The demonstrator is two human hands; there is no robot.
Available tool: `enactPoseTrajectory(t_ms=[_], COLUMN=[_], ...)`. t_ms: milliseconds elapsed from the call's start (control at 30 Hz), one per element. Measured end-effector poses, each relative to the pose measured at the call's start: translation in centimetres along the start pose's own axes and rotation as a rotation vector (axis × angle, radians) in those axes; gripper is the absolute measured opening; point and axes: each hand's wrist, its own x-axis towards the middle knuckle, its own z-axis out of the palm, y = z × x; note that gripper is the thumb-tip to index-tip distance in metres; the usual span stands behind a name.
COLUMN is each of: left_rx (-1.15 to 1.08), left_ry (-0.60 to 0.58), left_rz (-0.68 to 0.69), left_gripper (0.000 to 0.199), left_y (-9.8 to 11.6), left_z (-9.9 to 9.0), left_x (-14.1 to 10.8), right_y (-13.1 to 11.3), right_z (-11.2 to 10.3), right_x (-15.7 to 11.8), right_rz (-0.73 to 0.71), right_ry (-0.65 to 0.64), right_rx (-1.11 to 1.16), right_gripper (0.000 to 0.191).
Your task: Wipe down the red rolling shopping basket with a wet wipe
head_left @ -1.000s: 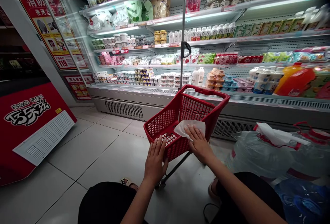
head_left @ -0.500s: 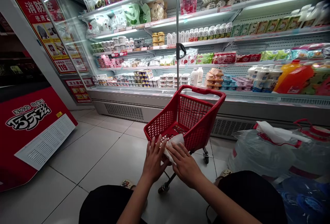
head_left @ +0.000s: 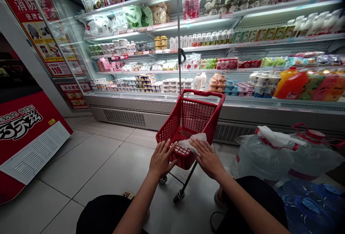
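Note:
A small red plastic shopping cart (head_left: pixel 185 119) stands in front of me, its basket's near end toward my knees. My left hand (head_left: pixel 162 159) rests at the left of that near end, fingers spread, with nothing in it. Beneath my right hand (head_left: pixel 207 158) is a thin white wipe (head_left: pixel 185 143), pressed against the basket's near right rim. The fingers of that hand lie extended over the wipe, which partly sticks out to the left. Part of the rim is hidden behind the wipe and my hands.
An open refrigerated shelf (head_left: pixel 151 97) with packaged goods runs behind the cart. Large clear water bottles (head_left: pixel 258 155) and blue ones (head_left: pixel 307 205) stand at my right. At left is a red freezer cabinet (head_left: pixel 29 133). My knees flank the tiled floor (head_left: pixel 102 162).
My right hand has moved right with the wipe, away from my left hand. The cart has turned so its near end faces me more squarely. The view has shifted slightly right.

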Motion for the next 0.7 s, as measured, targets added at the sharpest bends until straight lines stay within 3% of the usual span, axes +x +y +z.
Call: enactPoseTrajectory(t_ms=[167,267,400,533,700], left_rx=[-0.003,-0.008,-0.009,-0.006,0.001], left_ry=[0.055,0.085,0.089,0.068,0.033], left_rz=[-0.033,-0.079,-0.122,-0.073,0.030], left_gripper=[0.096,0.097,0.097,0.104,0.093], left_y=[3.4,5.2,6.8,6.3,2.4], left_z=[0.6,1.0,1.4,1.2,0.2], left_x=[-0.5,-1.0,-1.8,-2.1,-1.0], right_y=[0.2,-1.8,-5.6,-7.8,-5.7], right_z=[0.6,0.3,-0.3,-0.6,-1.1], right_x=[-1.1,-2.1,-2.7,-2.7,-3.8], right_rz=[0.119,0.136,0.043,-0.006,-0.042], right_ry=[0.055,0.071,0.039,0.033,-0.005], right_rx=[-0.003,-0.007,-0.024,-0.020,-0.001], right_gripper=[0.070,0.072,0.076,0.082,0.086])
